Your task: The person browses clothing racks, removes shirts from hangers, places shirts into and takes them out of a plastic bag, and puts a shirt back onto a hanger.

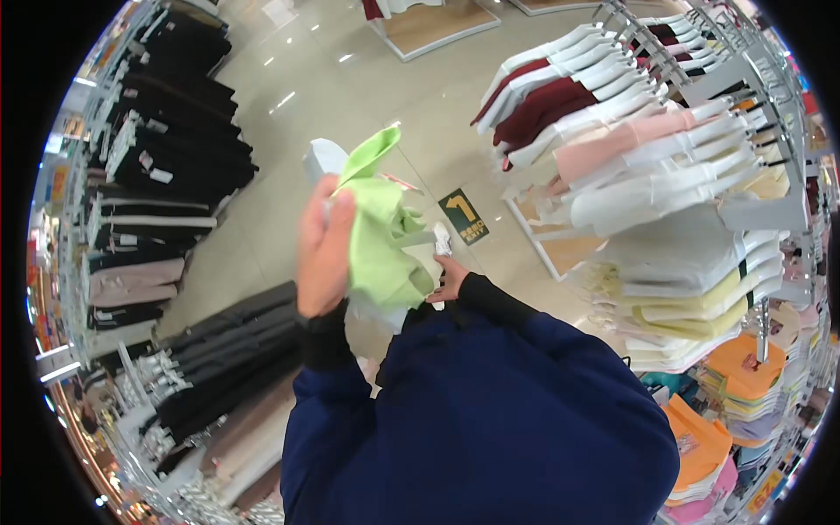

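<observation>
A light green garment (pixel 381 236) hangs bunched in front of my body, its upper end folded over to a point. My left hand (pixel 324 249), a little blurred, is closed around its left edge. A white piece (pixel 325 160), perhaps the end of a hanger, sticks out above that hand. Beside the garment's lower right edge is my right hand (pixel 451 278), thumb and fingers apart. Whether its fingertips touch the cloth I cannot tell. Part of the left hand's grip is hidden behind the cloth.
On the right, a rack holds white, dark red and pink tops (pixel 604 153) on white hangers. Folded orange garments (pixel 700 442) lie lower right. Black trousers (pixel 179 131) hang at left, more dark clothes (pixel 236 359) below. A floor sign (pixel 464 217) marks the tiles.
</observation>
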Tool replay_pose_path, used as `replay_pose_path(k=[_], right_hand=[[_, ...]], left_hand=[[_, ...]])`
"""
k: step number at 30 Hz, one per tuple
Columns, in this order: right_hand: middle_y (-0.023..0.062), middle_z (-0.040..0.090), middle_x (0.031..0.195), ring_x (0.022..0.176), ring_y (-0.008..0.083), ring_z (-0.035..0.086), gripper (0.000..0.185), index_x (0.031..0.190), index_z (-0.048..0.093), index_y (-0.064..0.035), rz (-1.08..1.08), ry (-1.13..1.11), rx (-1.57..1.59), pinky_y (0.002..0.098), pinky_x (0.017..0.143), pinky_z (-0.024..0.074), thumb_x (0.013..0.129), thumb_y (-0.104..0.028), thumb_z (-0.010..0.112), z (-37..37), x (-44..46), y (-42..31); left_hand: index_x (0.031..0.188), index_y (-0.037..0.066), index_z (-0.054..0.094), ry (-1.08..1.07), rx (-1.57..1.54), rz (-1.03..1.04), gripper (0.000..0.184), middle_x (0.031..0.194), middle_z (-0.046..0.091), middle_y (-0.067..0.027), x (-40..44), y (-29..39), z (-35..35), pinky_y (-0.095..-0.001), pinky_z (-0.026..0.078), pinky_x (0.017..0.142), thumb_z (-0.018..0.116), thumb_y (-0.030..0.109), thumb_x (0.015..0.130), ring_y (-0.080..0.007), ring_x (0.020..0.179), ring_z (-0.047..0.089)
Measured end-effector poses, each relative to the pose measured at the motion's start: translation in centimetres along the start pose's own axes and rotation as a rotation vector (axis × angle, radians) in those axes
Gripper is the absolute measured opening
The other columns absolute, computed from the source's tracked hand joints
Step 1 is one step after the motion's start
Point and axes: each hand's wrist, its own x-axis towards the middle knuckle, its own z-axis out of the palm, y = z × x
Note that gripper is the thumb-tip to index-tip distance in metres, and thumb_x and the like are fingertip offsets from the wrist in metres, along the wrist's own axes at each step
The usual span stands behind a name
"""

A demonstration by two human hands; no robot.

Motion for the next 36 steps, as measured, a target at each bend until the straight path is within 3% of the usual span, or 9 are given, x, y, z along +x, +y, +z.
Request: replay_pose_path(k=[3, 7, 12, 17, 20, 24, 28, 29, 36], right_hand=[[0.0121, 0.047, 0.143, 0.129, 0.0298, 0.047, 0.075, 0.145, 0.035, -0.0072, -0.048, -0.343, -0.142, 0.0456, 0.106, 0.04, 0.09, -0.052, 0.059, 3.8, 1.2, -5.3], [0.012, 0.054, 0.135, 0.121, 0.0271, 0.054, 0.052, 0.134, 0.05, -0.0064, -0.241, -0.697, 0.171, 0.0455, 0.099, 0.0469, 0.097, -0.043, 0.053, 9.2, 0.5, -12.8], [0.0108, 0.06, 0.125, 0.105, 0.0245, 0.063, 0.037, 0.13, 0.051, -0.0062, -0.763, -0.602, 0.198, 0.0386, 0.088, 0.0534, 0.099, -0.027, 0.054, 16.4, -5.7, -25.2], [0.0098, 0.06, 0.114, 0.101, 0.0237, 0.063, 0.033, 0.124, 0.05, -0.0069, -1.042, -0.691, 0.297, 0.0383, 0.085, 0.0536, 0.098, -0.027, 0.054, 19.8, -13.8, -35.2], [0.0091, 0.06, 0.108, 0.099, 0.0233, 0.063, 0.03, 0.12, 0.05, -0.0073, -1.05, -1.014, 0.201, 0.0381, 0.083, 0.0537, 0.098, -0.027, 0.055, 21.5, -17.6, -38.1], [0.0076, 0.06, 0.099, 0.095, 0.0225, 0.063, 0.024, 0.114, 0.049, -0.0085, -0.846, -1.31, 0.193, 0.0369, 0.079, 0.0539, 0.098, -0.026, 0.054, 29.4, -22.8, -35.9], [0.0027, 0.061, 0.102, 0.092, 0.0123, 0.06, 0.02, 0.115, 0.054, -0.0079, -1.308, -0.726, 0.037, 0.0274, 0.078, 0.0513, 0.099, -0.019, 0.054, 36.5, -19.3, -36.0], [-0.0006, 0.06, 0.101, 0.091, 0.0075, 0.056, 0.018, 0.115, 0.057, -0.0077, -1.631, -0.176, -0.179, 0.0234, 0.077, 0.0483, 0.099, -0.014, 0.055, 40.1, -20.6, -35.8], [0.0062, 0.064, 0.096, 0.088, 0.0144, 0.061, 0.034, 0.12, 0.057, -0.0061, -2.092, 0.379, -0.499, 0.0277, 0.079, 0.049, 0.087, 0.004, 0.056, 42.8, -25.0, -37.4]], left_hand=[[0.128, -0.006, 0.049, 0.08, -0.045, 0.08, 0.043, 0.114, 0.061, -0.011, 2.7, 3.6, -2.2, -0.0277, 0.047, 0.088, 0.049, 0.028, 0.102, -0.0139, 0.1, 0.059], [0.121, -0.003, 0.055, 0.282, -0.049, 0.103, 0.037, 0.112, 0.064, -0.0129, 5.5, 5.3, -8.5, -0.0313, 0.051, 0.084, 0.055, 0.024, 0.096, -0.0189, 0.098, 0.063], [0.114, -0.002, 0.058, 0.345, 0.099, 0.005, 0.029, 0.107, 0.065, -0.012, 9.3, 3.0, -21.0, -0.032, 0.053, 0.08, 0.05, 0.022, 0.1, -0.0161, 0.094, 0.064], [0.105, 0.0, 0.056, 0.333, -0.049, -0.006, 0.024, 0.094, 0.062, -0.0037, 18.6, -1.3, -20.0, -0.027, 0.047, 0.08, 0.051, 0.023, 0.1, -0.0105, 0.088, 0.058], [0.106, 0.001, 0.057, 0.197, 0.33, -0.264, 0.019, 0.094, 0.062, -0.0025, 23.6, -8.6, -25.4, -0.028, 0.047, 0.083, 0.058, 0.017, 0.095, -0.0108, 0.091, 0.058], [0.108, 0.002, 0.06, 0.09, 0.496, 0.004, 0.025, 0.104, 0.065, -0.0062, 32.4, -10.1, -20.0, -0.0302, 0.045, 0.092, 0.068, 0.009, 0.086, -0.016, 0.102, 0.06], [0.119, 0.0, 0.06, -0.187, 0.345, 0.187, 0.037, 0.111, 0.068, -0.0112, 39.7, -7.2, -10.2, -0.0328, 0.047, 0.092, 0.069, 0.008, 0.083, -0.0198, 0.106, 0.062], [0.118, 0.0, 0.061, -0.208, 0.364, 0.136, 0.035, 0.108, 0.069, -0.011, 41.3, -6.0, -9.3, -0.0324, 0.048, 0.089, 0.068, 0.01, 0.085, -0.0195, 0.102, 0.063], [0.108, -0.003, 0.065, -0.335, 0.095, 0.112, 0.027, 0.092, 0.07, -0.0086, 51.5, -5.4, -10.1, -0.0278, 0.05, 0.074, 0.065, 0.019, 0.092, -0.0103, 0.082, 0.062]])
